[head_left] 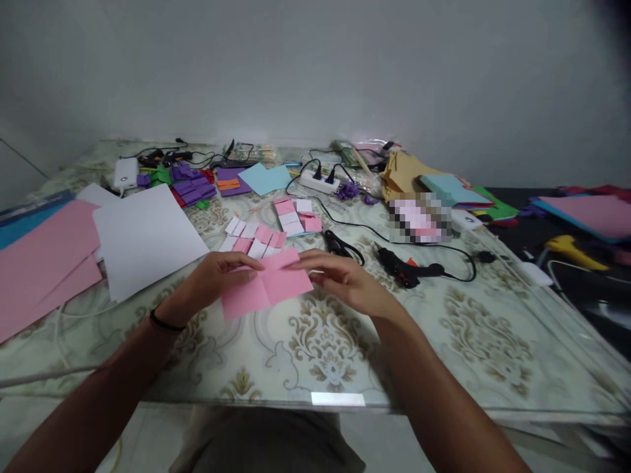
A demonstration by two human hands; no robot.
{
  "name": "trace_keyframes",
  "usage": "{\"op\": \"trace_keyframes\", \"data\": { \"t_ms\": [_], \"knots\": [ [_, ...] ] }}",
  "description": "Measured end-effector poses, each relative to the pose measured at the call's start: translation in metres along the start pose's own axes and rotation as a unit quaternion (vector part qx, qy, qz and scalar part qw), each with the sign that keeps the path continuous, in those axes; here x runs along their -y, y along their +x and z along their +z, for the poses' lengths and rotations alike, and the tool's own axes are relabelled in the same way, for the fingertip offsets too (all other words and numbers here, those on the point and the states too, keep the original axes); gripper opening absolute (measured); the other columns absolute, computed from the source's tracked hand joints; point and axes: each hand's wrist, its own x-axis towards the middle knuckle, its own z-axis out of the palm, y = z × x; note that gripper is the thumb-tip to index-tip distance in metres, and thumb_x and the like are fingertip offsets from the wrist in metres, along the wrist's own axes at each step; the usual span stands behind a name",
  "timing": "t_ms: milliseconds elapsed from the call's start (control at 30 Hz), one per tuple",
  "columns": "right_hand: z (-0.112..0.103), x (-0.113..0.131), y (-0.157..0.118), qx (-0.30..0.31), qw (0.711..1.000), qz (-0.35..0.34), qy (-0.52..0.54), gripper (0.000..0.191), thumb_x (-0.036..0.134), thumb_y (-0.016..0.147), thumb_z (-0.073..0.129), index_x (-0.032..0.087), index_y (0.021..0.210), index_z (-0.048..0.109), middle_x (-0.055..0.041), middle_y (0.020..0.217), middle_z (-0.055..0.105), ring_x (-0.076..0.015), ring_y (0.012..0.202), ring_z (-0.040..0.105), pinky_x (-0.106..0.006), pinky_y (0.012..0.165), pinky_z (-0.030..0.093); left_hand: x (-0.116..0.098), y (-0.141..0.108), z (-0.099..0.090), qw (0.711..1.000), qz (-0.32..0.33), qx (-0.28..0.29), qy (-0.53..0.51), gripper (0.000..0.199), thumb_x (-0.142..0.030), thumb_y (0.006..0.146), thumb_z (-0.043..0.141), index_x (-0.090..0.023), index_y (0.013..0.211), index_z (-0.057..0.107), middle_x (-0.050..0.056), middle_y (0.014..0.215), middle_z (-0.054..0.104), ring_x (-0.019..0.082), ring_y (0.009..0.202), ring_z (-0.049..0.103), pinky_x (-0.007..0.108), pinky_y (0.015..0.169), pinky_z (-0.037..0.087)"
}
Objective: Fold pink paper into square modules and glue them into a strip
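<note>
A creased sheet of pink paper (286,284) is held between my two hands, just above the patterned tablecloth. My left hand (224,272) pinches its left side, thumb below and fingers on top. On the opposite side my right hand (342,279) grips the upper right edge, where a strip of the sheet is folded. Right behind the sheet lie folded pink and white paper strips (256,238). A second small pile of pink and white pieces (298,217) sits farther back.
Large white sheets (148,236) and pink sheets (44,263) cover the left. A black glue gun (404,266), small scissors (342,246) and a power strip (319,181) with trailing cords lie to the right and back. Purple folded strips (192,187) are heaped back left.
</note>
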Motion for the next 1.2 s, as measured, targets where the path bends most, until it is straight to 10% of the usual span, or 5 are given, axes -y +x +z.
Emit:
{"op": "trace_keyframes", "data": {
  "t_ms": [367, 1200],
  "knots": [
    [0.016, 0.0, 0.0, 0.095, 0.995, 0.026, -0.017, 0.026, 0.02, 0.088, 0.077, 0.031, 0.111, 0.084, -0.0039, 0.112, 0.082, -0.0191, 0.1, 0.075, -0.028, 0.084, 0.059, -0.005, -0.003, -0.001, 0.99, 0.048, 0.129, 0.01, 0.028, -0.028, 0.084, 0.081, -0.024, 0.111, 0.084, 0.007, 0.109, 0.083, 0.025, 0.104, 0.076, 0.035, 0.094, 0.058],
    [0.029, -0.007, 0.007, -0.084, 0.994, 0.068, -0.018, 0.023, 0.042, 0.089, 0.078, 0.019, 0.089, 0.081, -0.0058, 0.091, 0.076, -0.0175, 0.078, 0.068, -0.03, 0.071, 0.057, -0.006, -0.007, 0.016, 0.987, 0.099, 0.012, 0.125, 0.033, -0.034, 0.083, 0.082, -0.022, 0.113, 0.08, 0.007, 0.116, 0.082, 0.026, 0.108, 0.076, 0.034, 0.099, 0.057]
  ]
}}
